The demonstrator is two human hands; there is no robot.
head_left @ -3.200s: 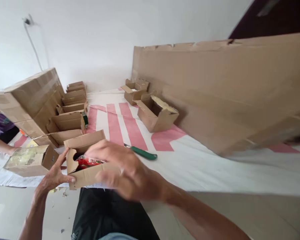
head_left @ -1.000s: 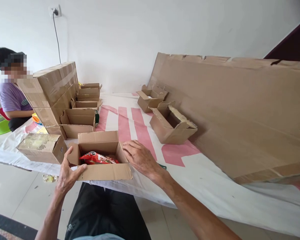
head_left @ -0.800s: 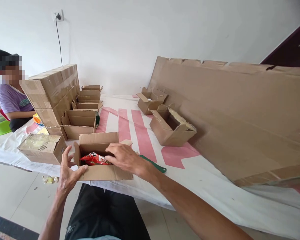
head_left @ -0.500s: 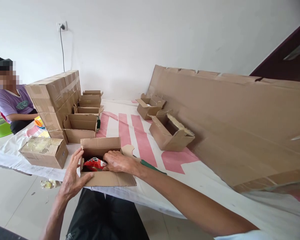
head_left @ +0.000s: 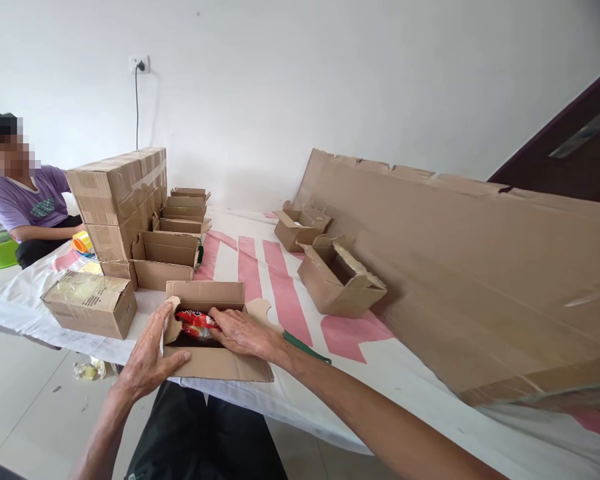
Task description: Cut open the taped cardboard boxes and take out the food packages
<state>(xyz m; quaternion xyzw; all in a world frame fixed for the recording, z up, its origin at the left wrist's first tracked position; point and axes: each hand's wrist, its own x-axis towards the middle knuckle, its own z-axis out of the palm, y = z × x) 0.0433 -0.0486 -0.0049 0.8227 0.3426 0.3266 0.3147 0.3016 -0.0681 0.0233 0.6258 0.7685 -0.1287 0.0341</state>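
Note:
An open cardboard box (head_left: 215, 363) stands near the front edge of the table, its flaps folded out. My left hand (head_left: 153, 360) is around its left front corner, thumb over the front flap and fingers along the left flap. Inside the box lies a shiny red packet (head_left: 193, 318) with white and black print. Reaching in from the right, my right hand (head_left: 237, 330) grips the packet's right end; its fingertips are partly hidden. Just right of the box, a green strip-like thing (head_left: 307, 348) lies on the cloth.
A taped box (head_left: 90, 303) sits at left, before a stack of closed cartons (head_left: 115, 193). Several open boxes (head_left: 165, 250) line the stack. Two more open boxes (head_left: 325, 287) stand right, by a leaning cardboard sheet (head_left: 460, 280). A person (head_left: 40, 193) sits far left.
The red packet has shifted and tilted slightly within the box, my right hand still at its end. My left fingers have moved onto the left flap. The view has tipped slightly.

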